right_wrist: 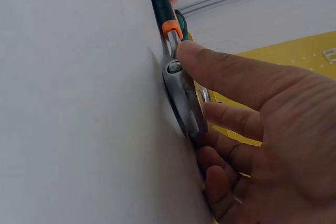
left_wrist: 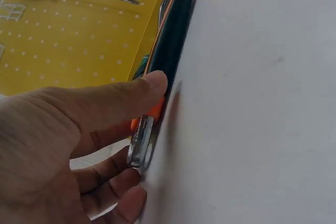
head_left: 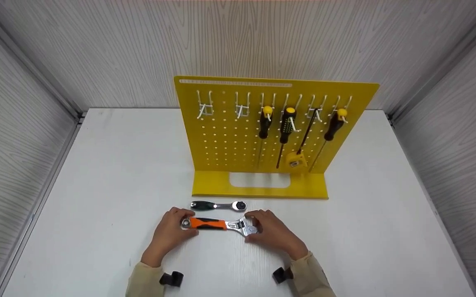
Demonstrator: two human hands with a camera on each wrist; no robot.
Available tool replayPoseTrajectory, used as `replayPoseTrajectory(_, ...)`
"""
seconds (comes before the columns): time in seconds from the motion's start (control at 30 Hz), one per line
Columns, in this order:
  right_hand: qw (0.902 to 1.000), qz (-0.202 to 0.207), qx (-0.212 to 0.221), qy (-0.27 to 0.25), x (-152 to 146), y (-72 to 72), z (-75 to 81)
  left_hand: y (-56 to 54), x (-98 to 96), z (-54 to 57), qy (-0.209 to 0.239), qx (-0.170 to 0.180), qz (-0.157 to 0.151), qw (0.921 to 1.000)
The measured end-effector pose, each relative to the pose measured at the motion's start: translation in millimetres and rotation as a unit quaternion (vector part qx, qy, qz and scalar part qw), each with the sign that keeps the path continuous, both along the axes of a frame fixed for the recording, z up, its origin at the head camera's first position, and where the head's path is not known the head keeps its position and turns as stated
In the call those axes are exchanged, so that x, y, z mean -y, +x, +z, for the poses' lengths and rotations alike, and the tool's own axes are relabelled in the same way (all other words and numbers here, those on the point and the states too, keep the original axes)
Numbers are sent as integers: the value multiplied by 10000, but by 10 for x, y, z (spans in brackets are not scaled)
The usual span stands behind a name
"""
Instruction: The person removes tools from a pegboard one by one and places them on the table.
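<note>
An adjustable wrench [head_left: 208,223] with an orange and black handle lies crosswise at the front of the pegboard. My left hand [head_left: 171,232] pinches its handle end between thumb and fingers; in the left wrist view the thumb presses the black grip [left_wrist: 170,40]. At the other end, my right hand [head_left: 277,233] holds the metal head [right_wrist: 184,95], thumb on the near side and fingers behind. Just beyond the wrench, parallel to it, a ratchet wrench [head_left: 223,206] with a black handle rests on the white table.
A yellow pegboard [head_left: 221,144] stands on its base behind the tools. Several screwdrivers, one of them here [head_left: 287,126], hang from its right-hand hooks, with a yellow tape measure [head_left: 295,161] low down. Two left hooks [head_left: 203,109] hold nothing. Panelled walls [head_left: 238,45] enclose the table [head_left: 110,185].
</note>
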State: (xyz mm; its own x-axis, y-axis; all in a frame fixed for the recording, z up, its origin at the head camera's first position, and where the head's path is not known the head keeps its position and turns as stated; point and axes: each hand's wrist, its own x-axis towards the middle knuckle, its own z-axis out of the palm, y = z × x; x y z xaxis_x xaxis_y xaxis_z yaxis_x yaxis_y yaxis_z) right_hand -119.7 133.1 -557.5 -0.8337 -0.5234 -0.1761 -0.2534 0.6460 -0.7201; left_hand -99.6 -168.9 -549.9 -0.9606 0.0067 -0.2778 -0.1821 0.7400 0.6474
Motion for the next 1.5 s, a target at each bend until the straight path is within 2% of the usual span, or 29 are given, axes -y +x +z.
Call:
replayPoseTrajectory(0.13, 9982, 44, 340, -488, -54, -37, 27, -29, 7, 117, 55, 62, -46, 10000)
replayPoseTrajectory(0.3, 9967, -12, 513, -629, -122, -59, 57, -64, 1, 261, 105, 227, 5, 9997)
replayPoseTrajectory(0.47, 9967, -205, 371, -687, -178, -79, 76, -101, -7, 356, 339, -45, 67, 9994)
replayPoseTrajectory(0.67, 9928, -825, 82, -864, -226, -125, 113, -198, -31, 435, 877, -406, 208, 9951)
replayPoseTrajectory(0.83, 9824, -1445, -45, -1180, -229, -203, 157, -330, -96, 502, 1435, -642, 393, 9868)
replayPoseTrajectory(1.0, 9714, -1876, -79, -1453, -209, -284, 182, -455, -202, 622, 1741, -1029, 346, 9787)
replayPoseTrajectory(1.33, 9623, -1895, -14, -1951, -126, -375, 243, -664, -459, 856, 2173, -1585, 418, 9622)
replayPoseTrajectory(1.5, 9548, -1971, 15, -2224, -64, -437, 287, -750, -657, 956, 2538, -1967, 442, 9460)
